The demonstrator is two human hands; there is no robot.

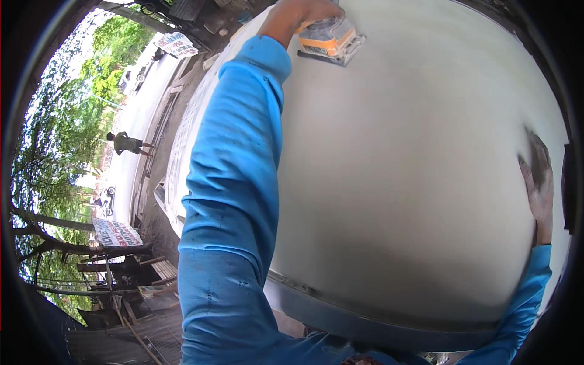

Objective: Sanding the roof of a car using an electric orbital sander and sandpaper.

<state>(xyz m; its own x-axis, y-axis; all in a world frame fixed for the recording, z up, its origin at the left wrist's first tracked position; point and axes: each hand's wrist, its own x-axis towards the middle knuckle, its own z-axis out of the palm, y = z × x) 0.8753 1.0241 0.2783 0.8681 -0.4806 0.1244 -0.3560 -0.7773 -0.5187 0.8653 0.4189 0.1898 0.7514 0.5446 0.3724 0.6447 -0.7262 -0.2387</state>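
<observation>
- The left hand is closed down over the top of an orange and grey palm sander; the fingers wrap the tool's body, though the upper rim of the view cuts most of them off.
- The sander sits flat, its square base plate touching the large white panel, near the panel's far edge and well toward its far left corner.
- The left sleeve, bright blue, runs from the lower edge of the view up across the left part of the panel to the wrist just beside the sander.
- The right hand lies flat on the panel near its right edge, fingers spread out and pointing away from the person, holding nothing; it looks dusted grey, but the bend of the lens there makes that hard to judge.
- The right sleeve, also blue, comes up from the near right corner.
- The two hands are well apart, with bare white surface between them.
- A grey metal rim runs along the panel's near edge.
- Off the panel's left edge, a pale road with a person walking on it, trees and printed banners.
</observation>
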